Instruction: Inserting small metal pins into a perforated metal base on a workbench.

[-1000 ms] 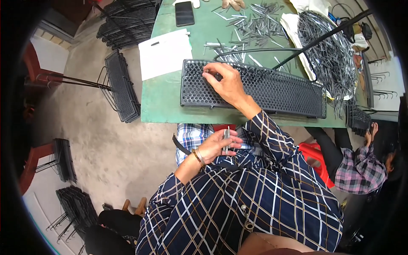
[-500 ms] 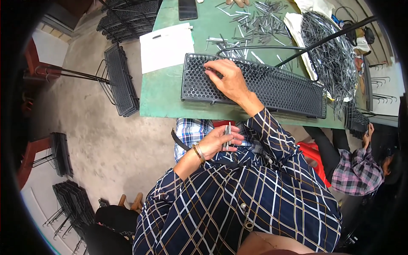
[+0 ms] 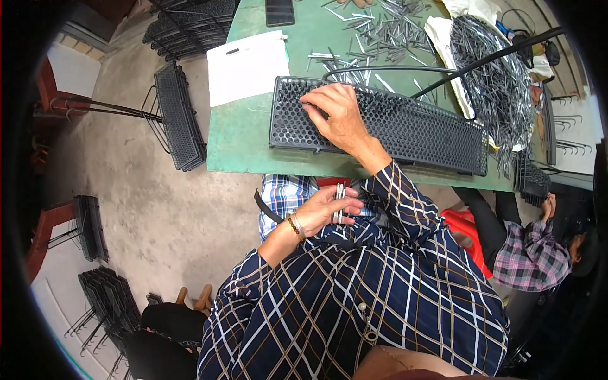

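Observation:
A long black rack (image 3: 405,133) full of round holes lies along the table's near edge. My right hand (image 3: 339,117) is over its left part, fingertips pinched together close to the holes. Whatever those fingers hold is too small or hidden to make out. Lower down, in front of my lap, my left hand (image 3: 326,208) is closed around a few slim metal rods (image 3: 340,201), which stand out between thumb and fingers. Similar dark and silvery rods (image 3: 389,35) are strewn across the table beyond the rack.
A white sack (image 3: 487,76) heaped with rods stands at the table's right. Paper (image 3: 247,69) and a phone (image 3: 280,12) lie at the left of the green table (image 3: 244,152). Another rack (image 3: 179,117) hangs on the left. A person in a plaid shirt (image 3: 534,258) sits at right.
My right hand has shifted slightly left over the rack, its fingertips still together. In my left hand the rods sit at a slightly different angle.

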### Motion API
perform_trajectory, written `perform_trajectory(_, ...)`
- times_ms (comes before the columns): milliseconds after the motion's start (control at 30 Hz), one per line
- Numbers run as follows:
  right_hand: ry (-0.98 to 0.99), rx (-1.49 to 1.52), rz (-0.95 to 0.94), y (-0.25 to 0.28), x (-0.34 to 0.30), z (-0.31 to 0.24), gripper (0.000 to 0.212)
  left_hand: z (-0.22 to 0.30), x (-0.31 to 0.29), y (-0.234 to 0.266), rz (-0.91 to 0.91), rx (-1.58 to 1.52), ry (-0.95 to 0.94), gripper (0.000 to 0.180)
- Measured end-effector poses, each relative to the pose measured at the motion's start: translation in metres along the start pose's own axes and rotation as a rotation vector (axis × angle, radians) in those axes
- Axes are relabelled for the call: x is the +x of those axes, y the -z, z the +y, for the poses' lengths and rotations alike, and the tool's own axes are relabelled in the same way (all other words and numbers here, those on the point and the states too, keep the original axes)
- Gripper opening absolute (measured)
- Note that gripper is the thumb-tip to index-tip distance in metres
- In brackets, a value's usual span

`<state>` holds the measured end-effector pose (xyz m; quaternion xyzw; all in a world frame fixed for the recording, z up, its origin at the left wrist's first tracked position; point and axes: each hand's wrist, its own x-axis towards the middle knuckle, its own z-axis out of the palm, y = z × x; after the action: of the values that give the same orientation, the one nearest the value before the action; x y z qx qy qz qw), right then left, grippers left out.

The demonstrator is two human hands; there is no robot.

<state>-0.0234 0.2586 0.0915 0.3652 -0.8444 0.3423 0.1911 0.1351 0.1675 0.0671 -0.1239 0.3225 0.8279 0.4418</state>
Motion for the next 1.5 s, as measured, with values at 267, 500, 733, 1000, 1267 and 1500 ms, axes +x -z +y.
perform_trajectory(267, -0.071, -0.040, 0.074, 0.000, -0.006, 0.003, 0.019, -0.005, 0.002, 0.005, -0.036, -0.008, -0.042, 0.026)
perform_trajectory(500, 0.022, -0.074, 0.049, 0.001, -0.006, 0.007, 0.019, -0.001, 0.001, 0.003, -0.006, 0.000, 0.017, 0.029)
perform_trajectory(733, 0.009, -0.114, 0.037, 0.003, -0.003, 0.008, 0.017, 0.000, 0.004, 0.005, -0.025, -0.061, -0.054, 0.027)
perform_trajectory(1000, -0.093, 0.024, 0.120, 0.023, -0.012, -0.004, 0.015, 0.016, -0.001, 0.003, 0.055, -0.094, -0.193, 0.031)
perform_trajectory(1267, -0.751, 0.714, -0.363, 0.059, -0.055, -0.035, 0.019, 0.036, -0.005, -0.010, 0.029, -0.056, -0.331, 0.030)
perform_trajectory(1500, -0.856, 0.966, -0.286, 0.055, -0.071, -0.031, 0.023, 0.035, -0.008, -0.016, 0.056, 0.012, -0.334, 0.030)
